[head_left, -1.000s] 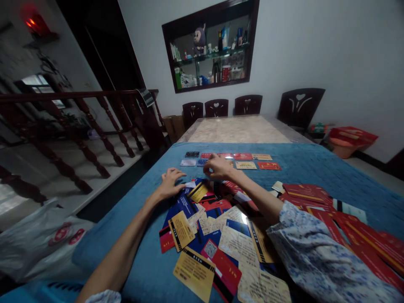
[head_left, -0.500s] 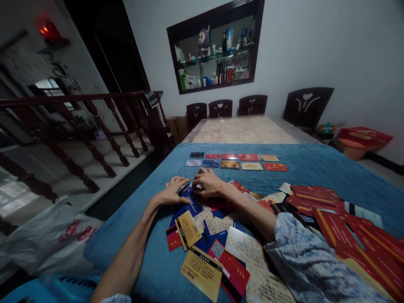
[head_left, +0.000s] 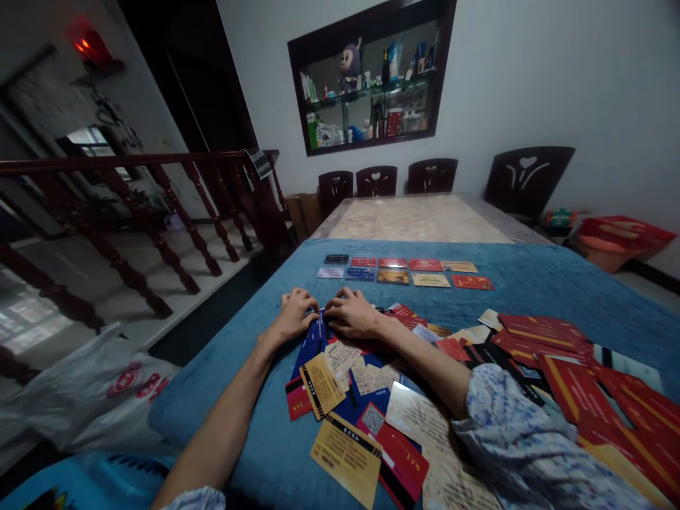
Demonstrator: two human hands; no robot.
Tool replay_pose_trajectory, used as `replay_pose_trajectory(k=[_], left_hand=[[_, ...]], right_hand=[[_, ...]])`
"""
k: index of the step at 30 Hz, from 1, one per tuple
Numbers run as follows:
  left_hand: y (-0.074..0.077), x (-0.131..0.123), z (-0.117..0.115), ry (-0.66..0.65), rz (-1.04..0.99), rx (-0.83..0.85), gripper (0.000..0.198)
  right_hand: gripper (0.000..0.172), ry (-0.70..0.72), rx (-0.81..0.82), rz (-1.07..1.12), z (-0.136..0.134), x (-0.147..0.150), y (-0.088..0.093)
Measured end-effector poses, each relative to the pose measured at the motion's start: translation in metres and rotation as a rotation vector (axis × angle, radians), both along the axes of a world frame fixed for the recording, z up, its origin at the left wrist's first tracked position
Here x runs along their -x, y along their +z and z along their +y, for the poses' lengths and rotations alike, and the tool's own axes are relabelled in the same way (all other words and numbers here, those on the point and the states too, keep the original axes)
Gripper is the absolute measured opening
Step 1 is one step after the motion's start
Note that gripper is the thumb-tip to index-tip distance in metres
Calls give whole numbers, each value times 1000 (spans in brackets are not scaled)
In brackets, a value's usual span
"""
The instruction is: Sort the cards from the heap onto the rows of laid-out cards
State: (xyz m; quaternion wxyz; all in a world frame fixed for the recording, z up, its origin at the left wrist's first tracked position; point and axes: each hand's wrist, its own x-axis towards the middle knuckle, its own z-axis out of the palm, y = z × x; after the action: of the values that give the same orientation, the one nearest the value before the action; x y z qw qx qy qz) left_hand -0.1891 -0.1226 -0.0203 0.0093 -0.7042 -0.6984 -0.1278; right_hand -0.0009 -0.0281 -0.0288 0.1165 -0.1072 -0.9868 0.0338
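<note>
From the person's head, the scene is viewed forward and down along a plush blue tablecloth [head_left: 531, 273]. The bare left hand [head_left: 295, 315] and bare right hand [head_left: 353, 313] are framed fairly near, while a dark-framed, glass-shelved wall recess [head_left: 440, 71] is seen well beyond.

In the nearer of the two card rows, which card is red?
The rightmost card: it alone in that row is red, just right of the cream card.
</note>
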Motion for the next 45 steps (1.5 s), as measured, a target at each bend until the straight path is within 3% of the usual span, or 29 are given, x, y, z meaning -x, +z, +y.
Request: replay_pose_trajectory(k=[11,20,25,34,45], left_hand=[[15,-29,-12,29,163,87,37],[10,-20,-12,-5,112,112,52],[6,-21,-10,23,71,114,51],[8,-23,-9,19,-20,88,30],[1,-14,-7,-44,-123,75,47]], right_hand=[[42,-133,-81,-57,-2,-4,5],[40,-135,-33,-76,0,-4,4],[42,-144,0,-86,7,-5,2],[42,-153,10,-20,9,-6,1],[30,-214,-47,-9,12,-6,1]])
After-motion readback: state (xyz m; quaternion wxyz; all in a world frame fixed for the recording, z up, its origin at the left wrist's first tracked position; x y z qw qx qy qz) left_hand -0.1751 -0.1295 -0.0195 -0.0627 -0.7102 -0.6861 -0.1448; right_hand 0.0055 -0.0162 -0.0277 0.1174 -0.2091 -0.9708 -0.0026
